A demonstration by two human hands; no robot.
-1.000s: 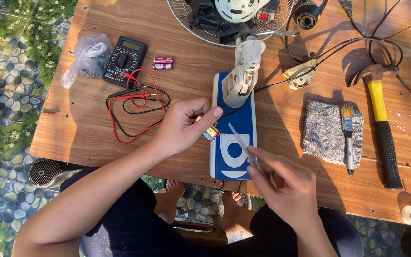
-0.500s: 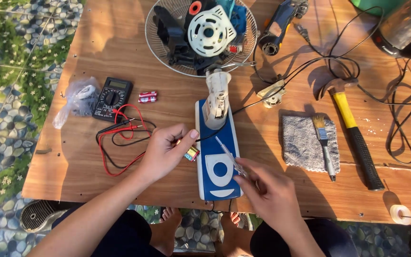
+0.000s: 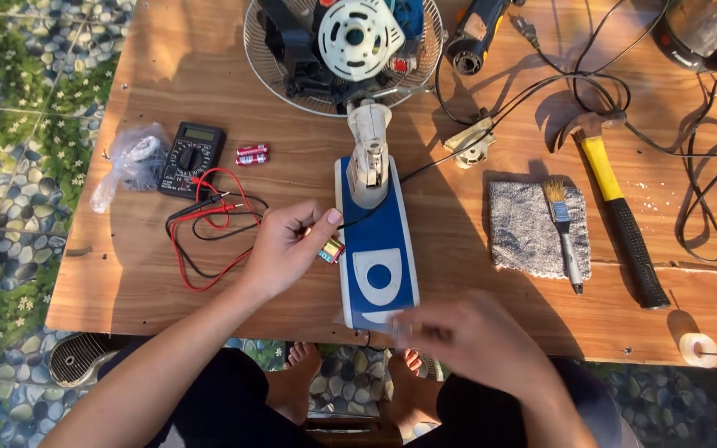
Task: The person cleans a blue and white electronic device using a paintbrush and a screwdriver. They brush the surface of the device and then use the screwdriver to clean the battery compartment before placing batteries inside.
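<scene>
Your left hand (image 3: 288, 249) pinches a small colourful block (image 3: 331, 249), likely a battery, against the left edge of the blue-and-white fan base (image 3: 377, 257) at mid-frame on the counter (image 3: 458, 282). It looks light, hard and smooth, so hold it by its flat sides with fingertip pressure. Your right hand (image 3: 466, 340), blurred at lower centre, hovers over the base's near end; I cannot tell whether its grip is closed on anything. The base seems stiff, fairly light plastic: steady it by its long edges, clear of the upright neck (image 3: 368, 149).
</scene>
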